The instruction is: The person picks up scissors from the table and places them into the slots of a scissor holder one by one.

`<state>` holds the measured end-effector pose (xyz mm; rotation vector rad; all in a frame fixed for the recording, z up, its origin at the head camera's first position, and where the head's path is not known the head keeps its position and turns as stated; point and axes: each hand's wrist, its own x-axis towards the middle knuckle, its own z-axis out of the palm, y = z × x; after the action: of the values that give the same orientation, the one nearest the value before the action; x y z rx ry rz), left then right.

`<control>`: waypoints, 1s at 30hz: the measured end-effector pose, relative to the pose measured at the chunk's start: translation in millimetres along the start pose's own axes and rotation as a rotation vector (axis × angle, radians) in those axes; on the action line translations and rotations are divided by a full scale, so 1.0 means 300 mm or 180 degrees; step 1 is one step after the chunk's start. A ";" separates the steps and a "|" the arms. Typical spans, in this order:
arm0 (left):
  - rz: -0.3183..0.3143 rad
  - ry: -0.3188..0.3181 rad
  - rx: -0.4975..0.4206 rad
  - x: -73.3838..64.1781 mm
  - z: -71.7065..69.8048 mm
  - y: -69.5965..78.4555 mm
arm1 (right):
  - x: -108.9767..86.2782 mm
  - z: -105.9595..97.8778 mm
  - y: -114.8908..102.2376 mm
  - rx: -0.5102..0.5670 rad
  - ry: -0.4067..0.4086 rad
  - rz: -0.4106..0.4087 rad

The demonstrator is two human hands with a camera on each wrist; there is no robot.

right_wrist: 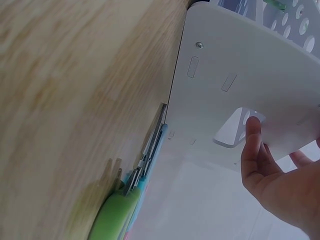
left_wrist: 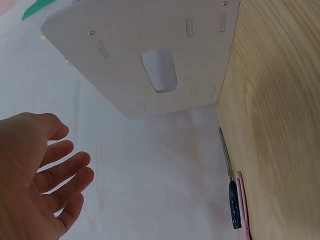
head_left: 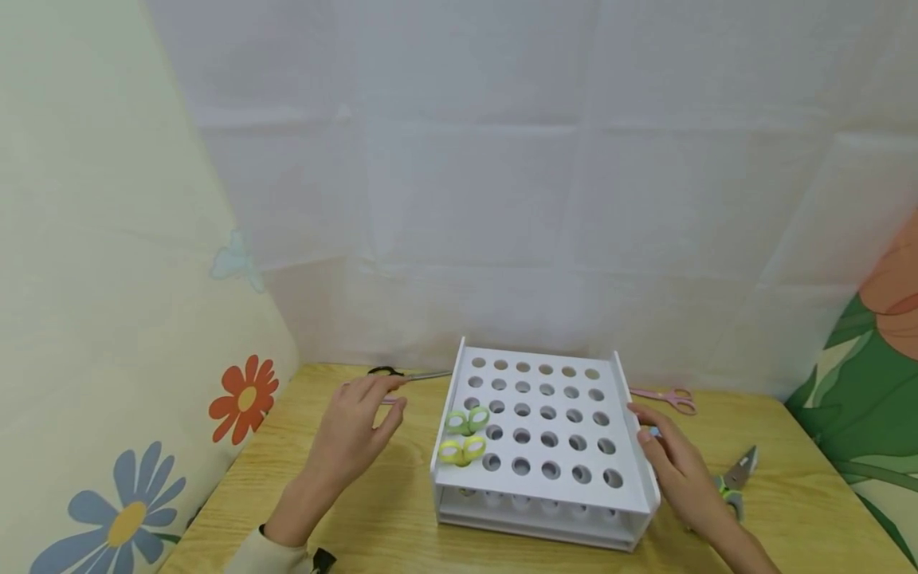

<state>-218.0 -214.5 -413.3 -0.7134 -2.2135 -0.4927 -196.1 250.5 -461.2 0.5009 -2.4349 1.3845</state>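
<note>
A white rack with rows of round holes stands on the table between the hands. Green scissor handles and yellow scissor handles stick up from holes in its left column. My left hand hovers to the left of the rack, thumb and fingers apart, holding nothing; the left wrist view shows the same hand away from the rack's side panel. On the other side, the right hand touches the outer right panel, fingertips at its edge and, in the right wrist view, beside the cutout.
Black-handled scissors lie behind the left hand, with pink scissors alongside. Pink scissors lie right of the rack. Green-and-grey scissors and light blue scissors are near the right hand. A white sheet hangs behind the table.
</note>
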 end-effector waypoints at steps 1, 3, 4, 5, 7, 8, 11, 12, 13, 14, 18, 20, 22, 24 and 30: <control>-0.0022 -0.0011 0.0022 -0.003 0.004 -0.007 | 0.000 -0.001 -0.001 -0.0005 -0.0003 0.0005; -0.0075 -0.0043 0.0061 -0.008 0.012 -0.022 | 0.001 -0.001 -0.002 -0.0008 -0.0005 0.0017; -0.0118 -0.0074 0.0077 -0.011 0.016 -0.029 | 0.001 -0.001 -0.002 -0.0014 -0.0007 0.0024; -0.0158 -0.0109 0.0107 -0.015 0.020 -0.037 | 0.001 -0.001 -0.002 -0.0020 -0.0008 0.0034; -0.0243 -0.0186 0.0152 -0.023 0.029 -0.052 | 0.001 0.000 -0.001 -0.0033 -0.0005 0.0047; -0.0290 -0.0231 0.0170 -0.027 0.033 -0.059 | 0.001 0.000 -0.001 -0.0031 -0.0003 0.0046; -0.0424 -0.0364 0.0236 -0.040 0.044 -0.078 | 0.001 0.001 0.002 -0.0040 0.0011 0.0018; -0.0462 -0.0395 0.0246 -0.043 0.047 -0.084 | 0.001 0.001 0.003 -0.0034 0.0017 0.0003; -0.0497 -0.0425 0.0259 -0.048 0.051 -0.090 | 0.001 0.001 0.004 -0.0032 0.0019 -0.0013; -0.0532 -0.0450 0.0267 -0.051 0.055 -0.097 | 0.001 0.001 0.005 -0.0013 0.0020 -0.0025; -0.0663 -0.0546 0.0299 -0.068 0.075 -0.129 | 0.002 0.001 0.008 0.0027 0.0009 -0.0043; -0.0750 -0.0617 0.0321 -0.078 0.087 -0.151 | 0.002 0.000 0.007 0.0030 0.0007 -0.0046; -0.0861 -0.0715 0.0339 -0.090 0.100 -0.174 | 0.002 -0.001 0.006 0.0007 0.0006 -0.0043; -0.0982 -0.0830 0.0350 -0.106 0.110 -0.199 | 0.001 -0.002 0.006 -0.0007 0.0006 -0.0040; -0.1305 -0.1110 0.0254 -0.159 0.124 -0.265 | 0.000 -0.003 0.003 -0.0008 -0.0002 -0.0042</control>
<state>-260.7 -271.9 -483.3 -0.3153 -2.7100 -0.5042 -196.5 251.7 -461.3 0.5161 -2.4293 1.3759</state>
